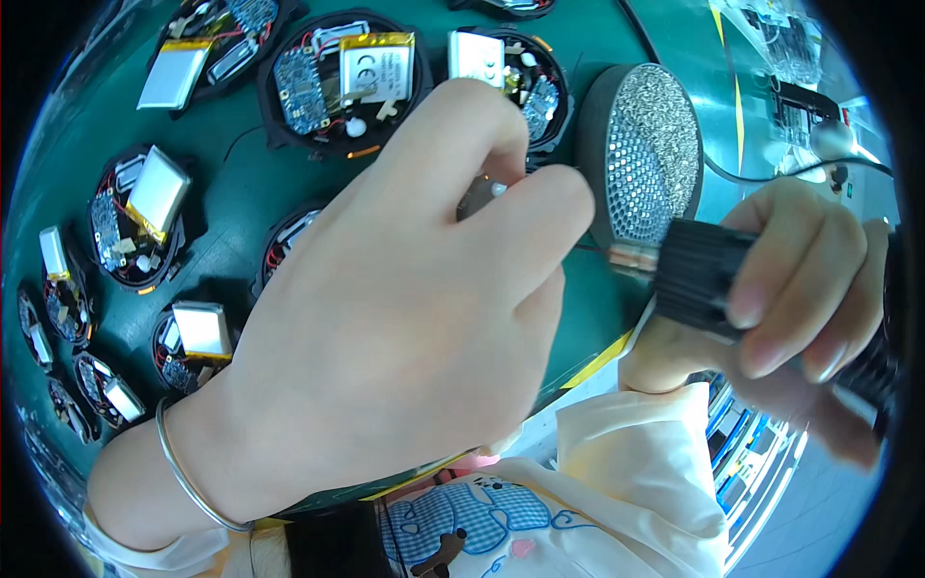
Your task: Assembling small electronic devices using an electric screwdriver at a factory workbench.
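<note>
My right hand (805, 279) is wrapped round the black ridged grip of a soldering iron (696, 275). Its metal collar points left, just below a round grey tip cleaner (641, 159) filled with metal wool and mesh. In the middle, my left hand (405, 299) is closed with its fingers curled downward, and the back of the hand hides what they hold. A small greyish part (479, 197) shows through the gap between its fingers. Just beyond the knuckles lies an open round black device housing (541, 82) with a blue circuit board and silver battery.
More open housings, with boards and silver pouch batteries, lie across the green mat (226, 144), among them one at the top (347, 82) and one at left (140, 217). A black cable (752, 179) runs behind the tip cleaner. Yellow tape (595, 361) marks the table's near edge.
</note>
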A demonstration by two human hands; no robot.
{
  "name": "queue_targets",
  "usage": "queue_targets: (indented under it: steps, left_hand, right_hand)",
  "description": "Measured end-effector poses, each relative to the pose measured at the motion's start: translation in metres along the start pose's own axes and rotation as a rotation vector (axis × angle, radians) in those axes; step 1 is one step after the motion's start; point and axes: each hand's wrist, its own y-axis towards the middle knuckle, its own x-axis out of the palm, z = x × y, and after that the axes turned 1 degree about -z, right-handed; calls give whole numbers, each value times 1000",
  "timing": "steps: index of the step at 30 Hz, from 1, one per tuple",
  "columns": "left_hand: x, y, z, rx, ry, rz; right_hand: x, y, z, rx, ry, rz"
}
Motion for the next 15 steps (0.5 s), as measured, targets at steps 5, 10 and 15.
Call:
queue_targets:
  steps: [5, 10, 15]
  left_hand:
    - [0, -1, 5, 11, 50, -50]
    - [4, -10, 5, -120, -97, -56]
    - [5, -13, 3, -68, -19, -46]
  right_hand:
    - [-10, 6, -10, -33, -296, 338]
    - [-15, 6, -4, -55, -219, 305]
    - [-14, 3, -6, -54, -186, 269]
